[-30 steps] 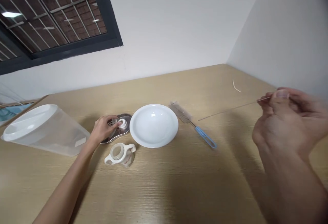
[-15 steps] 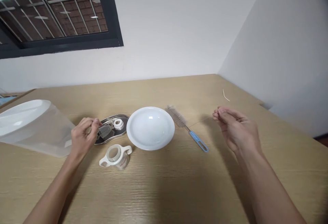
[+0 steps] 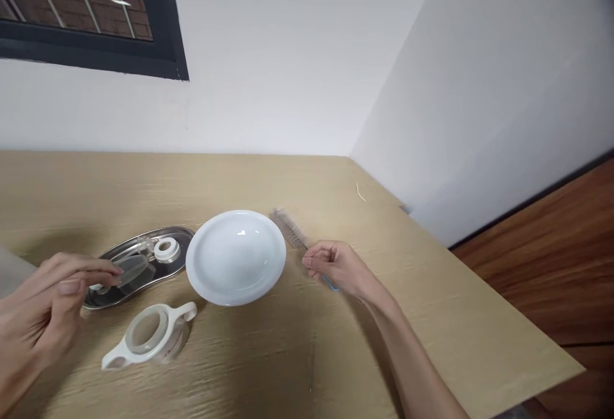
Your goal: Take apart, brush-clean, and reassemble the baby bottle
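Observation:
My left hand (image 3: 57, 310) hovers at the near left of a kidney-shaped steel tray (image 3: 115, 300), fingers stretched out and thumb apart. Its fingertips overlap a translucent oval piece (image 3: 132, 270) on the tray; whether they touch it I cannot tell. A white ring cap (image 3: 167, 249) lies there too. My right hand (image 3: 330, 265) is pinched over the blue-handled bottle brush (image 3: 290, 230), covering most of its handle. From the pinch a thin wire-like strand (image 3: 311, 361) seems to hang down, faint and blurred. Between the hands stands a white bowl (image 3: 235, 256).
A two-handled baby cup (image 3: 148, 336) stands in front of the tray. Part of a translucent plastic container (image 3: 12, 272) shows at the left edge. A thin bent white strip (image 3: 359, 192) lies near the back right corner of the wooden table (image 3: 432, 316). White walls rise behind.
The view has swung right and closer. My right hand has come left to the brush, the thin strand now hanging down rather than stretching left. My left hand's fingers have opened out.

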Available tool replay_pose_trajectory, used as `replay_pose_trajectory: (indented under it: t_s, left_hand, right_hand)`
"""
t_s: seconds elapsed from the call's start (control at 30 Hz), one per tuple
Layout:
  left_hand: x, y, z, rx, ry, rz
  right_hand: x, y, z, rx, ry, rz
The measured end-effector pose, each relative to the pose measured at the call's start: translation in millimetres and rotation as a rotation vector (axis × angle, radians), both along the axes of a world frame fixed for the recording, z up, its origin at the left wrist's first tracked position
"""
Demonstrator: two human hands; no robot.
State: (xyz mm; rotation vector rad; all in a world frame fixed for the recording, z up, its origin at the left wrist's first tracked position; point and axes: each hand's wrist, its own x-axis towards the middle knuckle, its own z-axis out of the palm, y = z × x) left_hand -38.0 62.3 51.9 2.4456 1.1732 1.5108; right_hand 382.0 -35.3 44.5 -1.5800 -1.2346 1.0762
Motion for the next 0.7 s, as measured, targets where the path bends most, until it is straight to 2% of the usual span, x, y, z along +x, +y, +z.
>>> replay_pose_trajectory:
  t_s: [0.07,0.3,0.53,0.7]
  left_hand:
    - [-2.0,0.7,-0.3,-0.033,0.026,-0.028]
    - [-6.2,4.5,-5.4,0.054,0.104,-0.069]
    - [-3.8,4.4,-5.8,0.073,0.104,-0.091]
    - [-0.2,2.0,-1.9,0.087,0.094,-0.069]
  right_hand:
    - [-8.0,0.6,-5.8,0.003,-0.063,0.011]
    - [-17.3,6.3,-26.8,0.044,-0.175,0.003]
    - [-24.3,5.6,-27.4,0.07,-0.255,0.022]
    - [-35.2,4.1,-25.3,0.081,-0.23,0.007]
